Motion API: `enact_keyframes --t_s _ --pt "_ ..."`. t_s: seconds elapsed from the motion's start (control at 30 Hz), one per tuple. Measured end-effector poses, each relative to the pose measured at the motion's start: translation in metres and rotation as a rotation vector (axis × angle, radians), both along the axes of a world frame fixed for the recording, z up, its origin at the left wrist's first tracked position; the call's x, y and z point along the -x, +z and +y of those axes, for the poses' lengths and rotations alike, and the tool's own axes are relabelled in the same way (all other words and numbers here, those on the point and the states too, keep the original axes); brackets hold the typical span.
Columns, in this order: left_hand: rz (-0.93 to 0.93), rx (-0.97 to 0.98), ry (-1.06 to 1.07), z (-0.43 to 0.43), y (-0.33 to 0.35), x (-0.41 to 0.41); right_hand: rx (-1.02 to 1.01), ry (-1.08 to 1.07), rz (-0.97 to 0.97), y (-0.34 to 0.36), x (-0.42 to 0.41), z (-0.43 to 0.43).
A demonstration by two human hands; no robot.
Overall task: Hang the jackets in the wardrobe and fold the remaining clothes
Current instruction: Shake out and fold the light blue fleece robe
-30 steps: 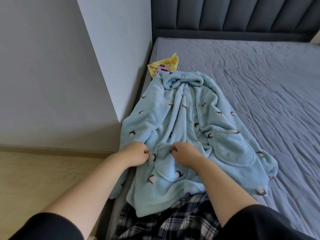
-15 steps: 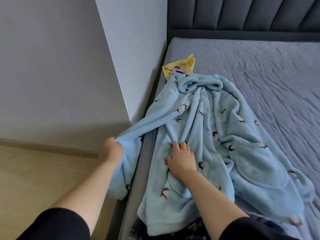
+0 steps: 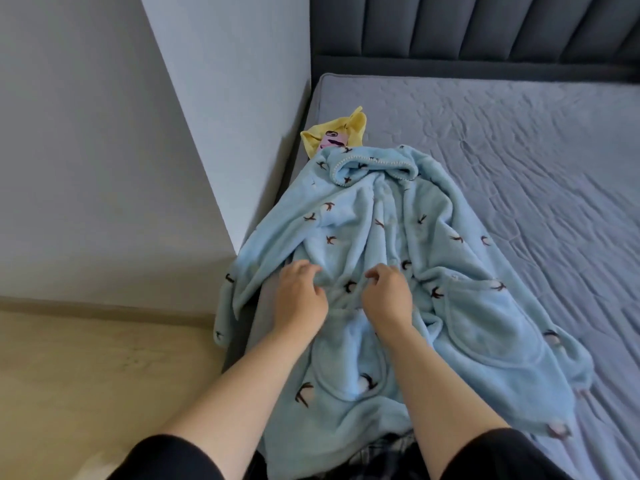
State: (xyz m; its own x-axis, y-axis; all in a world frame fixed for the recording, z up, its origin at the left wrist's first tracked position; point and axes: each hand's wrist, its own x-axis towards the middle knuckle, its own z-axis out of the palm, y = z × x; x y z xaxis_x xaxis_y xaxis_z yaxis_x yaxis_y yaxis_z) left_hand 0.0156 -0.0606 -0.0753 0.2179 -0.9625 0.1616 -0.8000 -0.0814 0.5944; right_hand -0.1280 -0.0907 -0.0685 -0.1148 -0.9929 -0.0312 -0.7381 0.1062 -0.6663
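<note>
I log left hand (image 3: pixel 301 301) and right hand (image 3: pixel 388 296) on robe (image 3: pixel 381 209) middle, fingers curled; whether pinching fleece, cannot tell.

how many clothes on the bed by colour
light blue: 1, the fleece robe
yellow: 1, the small garment with a pink print
dark check: 1, the plaid garment peeking out under the robe's near hem
total: 3
</note>
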Motion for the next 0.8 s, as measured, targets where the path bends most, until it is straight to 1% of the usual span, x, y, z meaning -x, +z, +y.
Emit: enact_keyframes --t_s 0.07,0.13,0.2,0.3,0.33,0.37,0.4,0.43,0.47,0.5,0.53,0.57,0.6,0.63,0.67,0.7,0.73,0.77,0.8 --pt "-0.045 -0.034 -0.118 -0.001 0.001 0.031 0.044 -0.091 0.15 0.008 0.025 -0.003" --pt "-0.12 -0.051 -0.252 -0.001 0.002 0.06 0.001 -0.191 0.273 0.013 0.056 -0.005" --pt "-0.152 -0.036 -0.378 -0.001 0.004 0.086 -0.013 -0.293 0.301 0.019 0.088 -0.006" --pt "-0.086 -0.033 -0.529 0.001 0.008 0.125 0.169 -0.44 0.275 0.025 0.14 -0.011" --pt "-0.06 -0.046 -0.569 0.003 0.011 0.137 0.175 -0.473 0.276 0.023 0.159 -0.013" --pt "-0.036 -0.072 -0.613 0.005 0.011 0.15 0.106 -0.49 0.275 0.019 0.178 -0.014" --pt "-0.008 -0.13 -0.651 0.006 0.011 0.16 -0.041 -0.485 0.254 0.014 0.195 -0.014" --pt "0.023 -0.238 -0.699 0.007 0.009 0.17 -0.239 -0.451 0.218 0.008 0.209 -0.012" --pt "0.044 -0.386 -0.749 0.008 0.007 0.178 -0.463 -0.401 0.195 0.001 0.218 -0.01" --pt "0.006 -0.485 -0.795 0.01 0.004 0.185 -0.638 -0.313 0.227 -0.004 0.224 -0.008" --pt "-0.11 -0.508 -0.838 0.012 -0.001 0.189 -0.706 -0.219 0.289 -0.007 0.23 -0.007" --pt "-0.247 -0.474 -0.86 0.013 -0.005 0.191 -0.703 -0.146 0.362 -0.006 0.237 -0.009" --pt "-0.361 -0.417 -0.863 0.014 -0.009 0.191 -0.615 -0.143 0.391 -0.002 0.242 -0.016" --pt "-0.439 -0.371 -0.851 0.014 -0.013 0.191 -0.481 -0.232 0.326 0.005 0.251 -0.024" --pt "-0.47 -0.343 -0.826 0.014 -0.015 0.192 -0.297 -0.382 0.221 0.015 0.259 -0.033" --pt "-0.465 -0.319 -0.789 0.014 -0.015 0.193 -0.089 -0.522 0.137 0.026 0.266 -0.041" --pt "-0.428 -0.299 -0.739 0.014 -0.016 0.195 0.09 -0.607 0.057 0.038 0.27 -0.049" --pt "-0.367 -0.29 -0.681 0.013 -0.014 0.198 0.191 -0.627 -0.023 0.05 0.272 -0.055" --pt "-0.307 -0.291 -0.625 0.012 -0.011 0.2 0.219 -0.598 -0.059 0.058 0.27 -0.059"
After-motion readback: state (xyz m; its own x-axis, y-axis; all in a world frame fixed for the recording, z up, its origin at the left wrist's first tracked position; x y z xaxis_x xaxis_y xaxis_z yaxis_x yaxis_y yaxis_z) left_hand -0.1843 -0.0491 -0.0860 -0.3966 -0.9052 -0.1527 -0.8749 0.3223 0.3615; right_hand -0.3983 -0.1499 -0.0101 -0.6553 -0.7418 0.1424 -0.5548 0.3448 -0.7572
